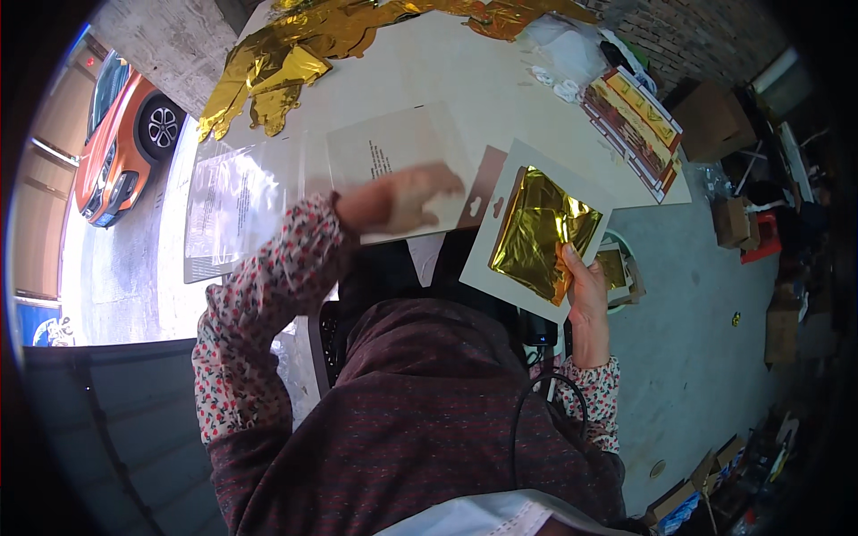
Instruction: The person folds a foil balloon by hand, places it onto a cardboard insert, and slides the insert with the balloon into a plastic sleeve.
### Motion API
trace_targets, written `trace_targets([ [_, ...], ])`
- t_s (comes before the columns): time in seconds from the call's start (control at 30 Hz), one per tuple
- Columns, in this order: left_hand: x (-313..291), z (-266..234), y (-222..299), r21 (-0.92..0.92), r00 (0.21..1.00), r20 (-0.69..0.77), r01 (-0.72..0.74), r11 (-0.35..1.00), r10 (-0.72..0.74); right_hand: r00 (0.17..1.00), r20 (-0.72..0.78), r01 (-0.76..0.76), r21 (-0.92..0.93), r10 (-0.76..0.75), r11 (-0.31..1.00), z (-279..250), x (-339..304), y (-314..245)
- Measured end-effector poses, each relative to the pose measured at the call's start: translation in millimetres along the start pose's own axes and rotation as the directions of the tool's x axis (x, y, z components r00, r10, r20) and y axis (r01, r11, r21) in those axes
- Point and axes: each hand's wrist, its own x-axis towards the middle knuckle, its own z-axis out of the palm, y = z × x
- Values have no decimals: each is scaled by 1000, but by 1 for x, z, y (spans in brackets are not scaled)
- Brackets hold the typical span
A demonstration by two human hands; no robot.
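1. The gold foil packet (536,228) is lying on a white card (480,257) right of the frame's centre, held out beside the near edge of the surface.
2. The foil is looking thin, light and slick, its creases catching the light; it is probably going to slide, crinkle or tear if dragged or pinched hard.
3. The card is appearing flat and fairly stiff, so it is likely giving the foil most of its support; its bare margins are offering the safest hold, with light thumb pressure keeping the foil from slipping.
4. The right hand (585,286) is gripping both at their lower right edge, the thumb pressing on the foil and the other fingers passing out of sight behind the card.
5. The left hand (416,198) is hovering, blurred, near the frame's centre, fingers loosely parted and apparently holding nothing.
6. A reddish-brown strip (488,170) with a hanging hole is showing just left of the card.
7. Clear sleeves (237,223) are spreading over the left of the surface (429,62).
8. Loose gold sheets (308,45) are heaping along the far edge; a printed panel (635,129) is lying toward the upper right.
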Motion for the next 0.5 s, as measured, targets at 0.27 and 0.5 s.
trace_targets([
  [0.27,39,-38,-88,228,828,-324,539,811,-459,999,-4,32,-31,-32,999,0,4,-3],
  [0.5,44,-42,-48,241,904,-107,428,871,-414,998,-3,62,-3,-62,998,-4,6,-16],
])
